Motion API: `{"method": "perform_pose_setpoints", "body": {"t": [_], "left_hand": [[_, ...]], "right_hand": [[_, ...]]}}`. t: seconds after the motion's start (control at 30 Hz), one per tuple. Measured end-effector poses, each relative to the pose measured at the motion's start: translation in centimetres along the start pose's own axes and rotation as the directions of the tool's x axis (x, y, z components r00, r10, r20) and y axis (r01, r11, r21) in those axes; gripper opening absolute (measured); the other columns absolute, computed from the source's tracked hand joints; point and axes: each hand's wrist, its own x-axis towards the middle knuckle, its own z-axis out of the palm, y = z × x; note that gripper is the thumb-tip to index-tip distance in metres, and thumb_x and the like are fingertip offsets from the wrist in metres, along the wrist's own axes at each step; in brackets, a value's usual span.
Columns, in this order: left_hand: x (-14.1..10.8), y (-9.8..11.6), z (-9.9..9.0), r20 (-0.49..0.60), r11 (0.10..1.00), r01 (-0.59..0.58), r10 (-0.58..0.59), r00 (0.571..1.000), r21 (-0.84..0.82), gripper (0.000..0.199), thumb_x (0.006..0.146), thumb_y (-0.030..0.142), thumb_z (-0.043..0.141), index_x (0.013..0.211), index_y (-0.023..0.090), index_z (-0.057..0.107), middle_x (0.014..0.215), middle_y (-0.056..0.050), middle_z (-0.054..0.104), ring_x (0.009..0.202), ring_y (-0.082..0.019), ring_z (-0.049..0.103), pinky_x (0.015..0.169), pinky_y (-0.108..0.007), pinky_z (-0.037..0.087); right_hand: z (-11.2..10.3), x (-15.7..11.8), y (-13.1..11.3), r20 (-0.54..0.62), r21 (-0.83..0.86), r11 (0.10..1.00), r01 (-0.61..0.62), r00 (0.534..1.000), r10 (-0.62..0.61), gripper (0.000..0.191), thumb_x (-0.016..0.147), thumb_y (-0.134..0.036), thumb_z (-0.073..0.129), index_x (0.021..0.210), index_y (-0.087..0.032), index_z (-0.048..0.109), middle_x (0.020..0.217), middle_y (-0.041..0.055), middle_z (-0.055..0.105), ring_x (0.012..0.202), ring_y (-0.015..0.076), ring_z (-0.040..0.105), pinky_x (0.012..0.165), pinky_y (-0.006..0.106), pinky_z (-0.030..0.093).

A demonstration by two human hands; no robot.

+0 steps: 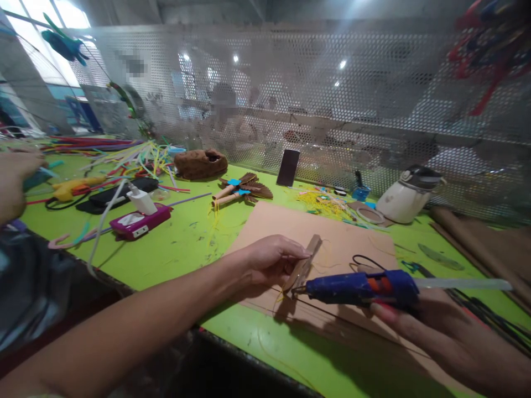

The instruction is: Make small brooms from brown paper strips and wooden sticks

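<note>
Between the thumb and fingers of my left hand (pixel 274 260) is a narrow brown strip (pixel 312 249), tilted over a tan sheet (pixel 348 235). My right hand (pixel 435 326) is wrapped round a blue glue gun (pixel 357 287), with a translucent glue stick (pixel 464 283) out of its back end. The gun's nozzle points left and is at the lower end of the strip; whether they touch I cannot tell. Thin yellow threads hang near that end. Part of my right hand's fingers is hidden behind the gun.
Behind the sheet lie brown pieces with blue shapes (pixel 244 189), a dark phone-like panel (pixel 287 167) and yellow scraps (pixel 319 202). A white kettle (pixel 404 196) stands back right. Further left are a magenta power strip (pixel 141 221), a yellow glue gun (pixel 77 189) and another person's arm (pixel 12 182).
</note>
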Motion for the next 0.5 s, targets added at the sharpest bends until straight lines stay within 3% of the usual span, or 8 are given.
{"method": "perform_pose_setpoints", "body": {"t": [0.2, 0.5], "left_hand": [[0.2, -0.3, -0.5, 0.047, 0.999, 0.005, -0.007, 0.999, 0.036, 0.013, 0.071, 0.023, 0.059, 0.067, 0.01, 0.057, 0.059, -0.004, 0.059, 0.049, -0.016, 0.055, 0.051, -0.033, 0.047], [0.0, 0.0, -0.2, 0.026, 1.0, -0.001, 0.001, 1.0, -0.001, 0.016, 0.072, 0.018, 0.062, 0.06, 0.011, 0.054, 0.052, 0.0, 0.053, 0.044, -0.009, 0.047, 0.047, -0.023, 0.039]], "right_hand": [[-0.2, -0.2, 1.4, 0.001, -0.024, 0.998, -0.058, 0.998, 0.058, 0.031, 0.085, -0.04, 0.051, 0.097, -0.022, 0.073, 0.089, 0.0057, 0.074, 0.079, 0.0232, 0.07, 0.069, 0.027, 0.058], [0.0, 0.4, -1.1, -0.008, -0.002, 1.0, 0.018, 1.0, -0.018, 0.027, 0.084, -0.038, 0.052, 0.093, -0.025, 0.073, 0.089, 0.0033, 0.075, 0.084, 0.0239, 0.07, 0.069, 0.027, 0.058]]}}
